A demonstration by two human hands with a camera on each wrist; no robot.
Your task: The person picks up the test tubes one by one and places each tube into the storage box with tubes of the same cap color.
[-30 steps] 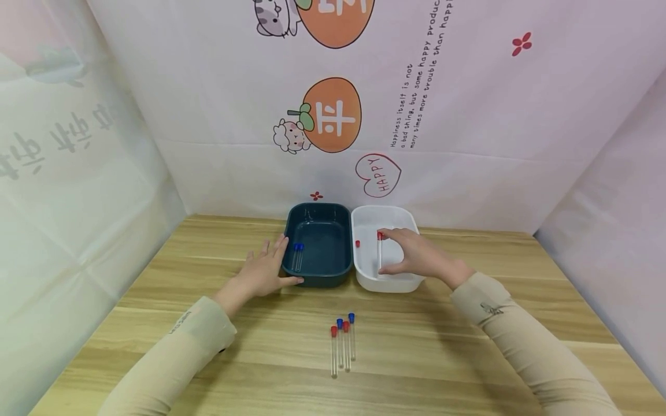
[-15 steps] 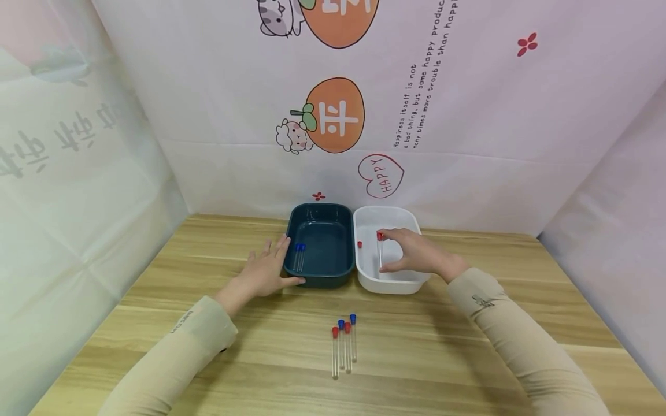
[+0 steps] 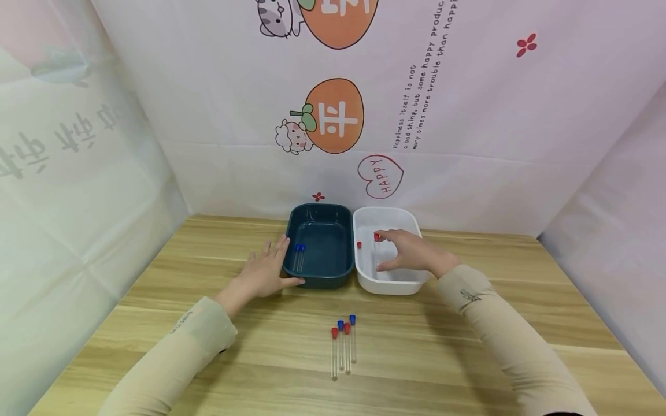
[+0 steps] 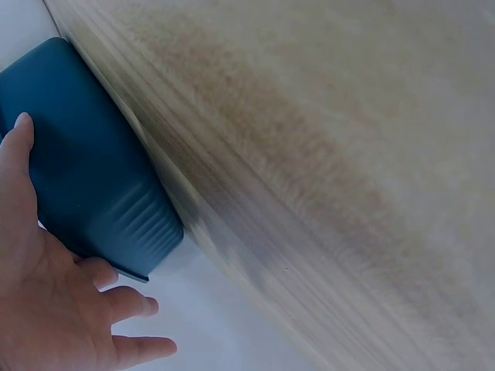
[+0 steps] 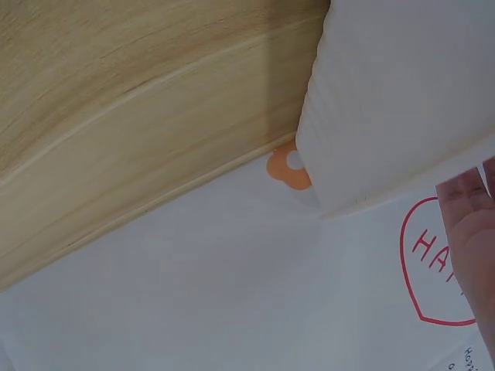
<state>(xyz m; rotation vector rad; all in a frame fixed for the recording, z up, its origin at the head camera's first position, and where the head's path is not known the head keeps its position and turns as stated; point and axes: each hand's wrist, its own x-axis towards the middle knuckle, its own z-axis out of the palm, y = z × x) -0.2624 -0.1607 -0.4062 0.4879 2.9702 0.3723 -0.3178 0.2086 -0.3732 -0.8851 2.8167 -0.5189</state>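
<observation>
My left hand (image 3: 263, 270) rests with spread fingers against the left side of a dark teal bin (image 3: 325, 279); its thumb touches the front left corner. In the left wrist view the hand (image 4: 62, 309) lies against the bin's outer wall (image 4: 93, 162). Over the white bin (image 3: 390, 286), my right hand (image 3: 413, 252) holds a clear test tube with a red cap (image 3: 377, 237) lengthwise between fingers and thumb. A second red cap (image 3: 359, 245) shows at that bin's left wall; its tube is hard to make out. The right wrist view catches only part of the hand (image 5: 473, 239), without the tube.
Two blue-capped test tubes (image 3: 300, 257) lie in the teal bin. On the wooden table (image 3: 250, 358) in front, several tubes (image 3: 341, 346) with red and blue caps lie side by side. A printed cloth (image 3: 458, 173) hangs close behind both bins.
My right hand has shifted slightly left inside the white bin, with the red-capped test tube. The left hand stays on the teal bin.
</observation>
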